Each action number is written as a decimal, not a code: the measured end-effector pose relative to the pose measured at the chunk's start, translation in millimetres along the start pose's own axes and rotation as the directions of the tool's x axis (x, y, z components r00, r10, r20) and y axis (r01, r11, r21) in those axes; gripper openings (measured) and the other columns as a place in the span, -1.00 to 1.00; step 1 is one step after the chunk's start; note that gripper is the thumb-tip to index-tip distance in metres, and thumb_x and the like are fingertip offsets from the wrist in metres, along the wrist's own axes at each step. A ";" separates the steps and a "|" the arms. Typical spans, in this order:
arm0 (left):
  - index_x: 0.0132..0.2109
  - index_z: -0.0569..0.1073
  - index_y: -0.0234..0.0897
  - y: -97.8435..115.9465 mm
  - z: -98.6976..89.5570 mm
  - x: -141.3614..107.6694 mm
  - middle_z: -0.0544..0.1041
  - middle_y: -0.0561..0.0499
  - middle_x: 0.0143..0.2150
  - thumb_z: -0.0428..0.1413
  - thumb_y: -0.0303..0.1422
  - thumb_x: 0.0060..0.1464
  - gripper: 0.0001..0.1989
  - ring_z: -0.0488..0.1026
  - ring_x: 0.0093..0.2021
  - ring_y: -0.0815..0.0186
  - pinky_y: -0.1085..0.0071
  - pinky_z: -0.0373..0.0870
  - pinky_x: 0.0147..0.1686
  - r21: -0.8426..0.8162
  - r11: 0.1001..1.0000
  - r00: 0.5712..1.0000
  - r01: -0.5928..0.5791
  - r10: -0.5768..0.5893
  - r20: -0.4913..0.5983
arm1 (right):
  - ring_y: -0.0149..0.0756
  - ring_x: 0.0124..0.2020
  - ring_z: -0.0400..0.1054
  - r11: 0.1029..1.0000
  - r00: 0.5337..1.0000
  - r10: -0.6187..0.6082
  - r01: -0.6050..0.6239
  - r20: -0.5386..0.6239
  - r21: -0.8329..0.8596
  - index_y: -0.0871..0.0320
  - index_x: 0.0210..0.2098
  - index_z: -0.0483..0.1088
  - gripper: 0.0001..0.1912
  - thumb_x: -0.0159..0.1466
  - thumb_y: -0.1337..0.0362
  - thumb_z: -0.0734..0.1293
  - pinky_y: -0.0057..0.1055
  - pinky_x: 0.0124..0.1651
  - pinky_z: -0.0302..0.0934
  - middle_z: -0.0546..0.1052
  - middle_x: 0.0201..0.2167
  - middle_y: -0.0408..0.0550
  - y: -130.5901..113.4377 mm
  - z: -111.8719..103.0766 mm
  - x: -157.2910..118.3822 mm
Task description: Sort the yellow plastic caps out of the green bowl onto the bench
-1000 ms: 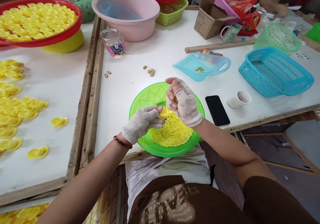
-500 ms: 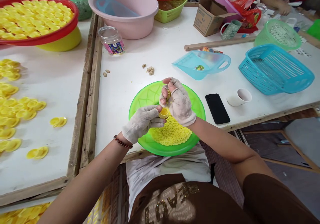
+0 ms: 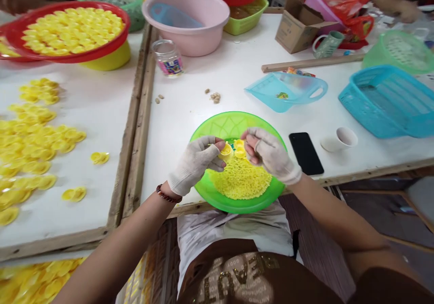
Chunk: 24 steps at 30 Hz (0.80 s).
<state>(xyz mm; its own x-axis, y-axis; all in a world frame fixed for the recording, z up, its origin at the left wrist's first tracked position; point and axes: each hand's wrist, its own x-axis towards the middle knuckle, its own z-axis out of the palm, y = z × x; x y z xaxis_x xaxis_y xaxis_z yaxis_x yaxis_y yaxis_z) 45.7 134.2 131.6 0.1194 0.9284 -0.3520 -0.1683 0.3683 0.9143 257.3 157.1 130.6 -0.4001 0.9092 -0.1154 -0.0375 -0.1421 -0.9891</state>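
Note:
A bright green round tray (image 3: pixel 212 127) holds a heap of small yellow pellets (image 3: pixel 242 182) at the table's front edge. Over its left part, my left hand (image 3: pixel 200 161), in a fingerless white glove, pinches a small round yellow cup (image 3: pixel 226 150) between thumb and fingers. Just to the right, my gloved right hand (image 3: pixel 269 152) has its fingers curled together over the tray; what they hold, if anything, is too small to make out. Yellow cup-shaped pieces (image 3: pixel 239 146) lie between the two hands, at the back of the heap.
Yellow pieces (image 3: pixel 34 141) are scattered on the left table, below a full red tray (image 3: pixel 125 28). Behind are a pink basin (image 3: pixel 190 37) and a clear jar (image 3: pixel 169 62). A blue scoop (image 3: pixel 285 91), black phone (image 3: pixel 306 154), paper cup (image 3: pixel 346 137) and blue basket (image 3: pixel 383 100) stand right.
My right hand has moved right, away from my left hand, and the yellow pieces between them now show. The whole view has shifted, with the scene sitting further right.

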 end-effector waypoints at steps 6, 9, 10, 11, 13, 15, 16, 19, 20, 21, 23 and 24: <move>-0.25 0.53 -0.34 21.9 -49.0 -26.7 0.58 -0.03 -0.41 0.32 -0.16 0.09 -0.70 0.51 -0.53 0.38 0.49 0.52 -0.51 0.094 0.982 0.968 -0.162 0.177 -0.178 | -0.15 -0.15 0.44 0.482 0.931 0.049 0.296 0.363 -0.825 0.11 -0.06 0.52 -0.77 0.32 0.32 0.32 -0.13 -0.02 0.37 0.53 -0.15 0.06 46.9 -23.8 -10.7; -0.25 0.57 -0.37 19.3 -57.2 -42.1 0.58 -0.04 -0.42 0.33 -0.09 0.06 -0.63 0.49 -0.53 0.38 0.50 0.51 -0.50 0.096 0.983 0.958 -0.156 0.174 -0.228 | -0.18 -0.25 0.41 0.234 0.845 0.140 0.479 0.517 -0.846 0.19 -0.21 0.56 -0.73 0.27 0.50 0.24 -0.18 -0.10 0.36 0.51 -0.24 0.11 60.1 -16.6 -6.6; -0.25 0.58 -0.37 16.4 -55.5 -46.0 0.58 -0.04 -0.44 0.33 -0.08 0.06 -0.62 0.49 -0.53 0.38 0.50 0.51 -0.50 0.088 0.985 0.960 -0.149 0.165 -0.225 | -0.20 -0.28 0.39 0.215 0.824 0.163 0.508 0.543 -0.834 0.19 -0.27 0.56 -0.70 0.26 0.55 0.21 -0.22 -0.13 0.35 0.51 -0.29 0.09 59.3 -13.5 -5.0; -0.26 0.59 -0.37 12.9 -52.2 -48.8 0.57 -0.04 -0.46 0.32 -0.07 0.07 -0.62 0.49 -0.54 0.37 0.49 0.51 -0.50 0.077 0.987 0.964 -0.142 0.156 -0.216 | -0.22 -0.29 0.39 0.218 0.810 0.172 0.523 0.560 -0.824 0.19 -0.31 0.55 -0.68 0.25 0.57 0.19 -0.25 -0.15 0.34 0.51 -0.33 0.07 55.6 -10.8 -3.4; -0.25 0.59 -0.38 5.1 -42.7 -51.1 0.57 -0.05 -0.49 0.28 -0.09 0.11 -0.63 0.50 -0.54 0.36 0.49 0.51 -0.48 0.073 0.990 0.975 -0.121 0.132 -0.178 | -0.22 -0.27 0.39 0.263 0.808 0.120 0.534 0.576 -0.804 0.18 -0.32 0.52 -0.69 0.27 0.57 0.18 -0.26 -0.14 0.33 0.51 -0.34 0.05 40.5 -7.3 -1.3; -0.24 0.60 -0.38 -2.0 -32.2 -49.4 0.58 -0.06 -0.50 0.26 -0.12 0.15 -0.66 0.52 -0.52 0.34 0.48 0.52 -0.45 0.097 0.990 0.983 -0.106 0.119 -0.141 | -0.21 -0.23 0.39 0.347 0.811 -0.032 0.557 0.584 -0.754 0.17 -0.28 0.50 -0.72 0.31 0.53 0.19 -0.25 -0.11 0.33 0.52 -0.30 0.03 18.9 -4.5 -1.7; -0.23 0.60 -0.38 -4.8 -27.1 -47.3 0.59 -0.06 -0.50 0.25 -0.14 0.16 -0.68 0.52 -0.51 0.33 0.48 0.52 -0.44 0.120 0.987 0.986 -0.104 0.118 -0.120 | -0.21 -0.21 0.39 0.397 0.804 -0.136 0.580 0.579 -0.711 0.16 -0.26 0.50 -0.73 0.33 0.51 0.19 -0.25 -0.09 0.33 0.52 -0.29 0.02 7.8 -2.6 -2.8; -0.24 0.61 -0.36 -9.4 -13.3 -39.6 0.59 -0.05 -0.50 0.21 -0.16 0.20 -0.70 0.53 -0.50 0.33 0.50 0.49 -0.44 0.199 0.972 0.989 -0.127 0.140 -0.049 | -0.22 -0.21 0.38 0.484 0.778 -0.349 0.627 0.523 -0.610 0.10 -0.19 0.50 -0.75 0.37 0.45 0.21 -0.25 -0.07 0.31 0.52 -0.28 -0.02 -19.0 6.8 -7.5; -0.26 0.61 -0.35 -9.7 -9.3 -37.3 0.58 -0.05 -0.51 0.19 -0.16 0.22 -0.70 0.52 -0.50 0.33 0.50 0.49 -0.44 0.220 0.965 0.988 -0.142 0.151 -0.025 | -0.22 -0.23 0.37 0.497 0.783 -0.367 0.622 0.503 -0.605 0.08 -0.18 0.51 -0.77 0.38 0.43 0.22 -0.24 -0.07 0.30 0.52 -0.29 -0.03 -24.6 10.3 -8.6; -0.28 0.61 -0.34 -9.7 -5.6 -35.5 0.57 -0.04 -0.53 0.18 -0.17 0.24 -0.70 0.51 -0.50 0.34 0.51 0.48 -0.44 0.235 0.960 0.987 -0.156 0.161 -0.005 | -0.22 -0.24 0.37 0.508 0.798 -0.362 0.602 0.482 -0.615 0.08 -0.17 0.51 -0.78 0.38 0.41 0.23 -0.23 -0.07 0.29 0.51 -0.30 -0.04 -28.5 13.4 -9.3; -0.30 0.60 -0.33 -8.9 0.0 -33.6 0.56 -0.03 -0.53 0.17 -0.18 0.24 -0.70 0.50 -0.52 0.35 0.52 0.46 -0.46 0.250 0.952 0.984 -0.176 0.176 0.022 | -0.21 -0.25 0.37 0.524 0.831 -0.340 0.556 0.440 -0.645 0.07 -0.16 0.50 -0.81 0.38 0.39 0.25 -0.22 -0.08 0.29 0.52 -0.29 -0.03 -32.7 16.5 -9.6; -0.29 0.60 -0.33 -8.3 1.6 -33.6 0.56 -0.03 -0.52 0.19 -0.18 0.23 -0.72 0.50 -0.51 0.35 0.52 0.46 -0.47 0.251 0.951 0.983 -0.181 0.180 0.025 | -0.21 -0.24 0.38 0.532 0.844 -0.341 0.537 0.415 -0.655 0.06 -0.15 0.50 -0.81 0.39 0.39 0.25 -0.23 -0.09 0.29 0.53 -0.28 -0.03 -33.5 16.1 -9.7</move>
<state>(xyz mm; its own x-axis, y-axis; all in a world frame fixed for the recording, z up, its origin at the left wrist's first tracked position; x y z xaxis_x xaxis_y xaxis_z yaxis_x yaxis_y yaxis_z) 44.7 99.8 136.1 0.1117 0.9780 -0.1761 0.0635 0.1698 0.9834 247.7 146.8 166.3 -0.7045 0.6534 0.2772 0.3654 0.6687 -0.6476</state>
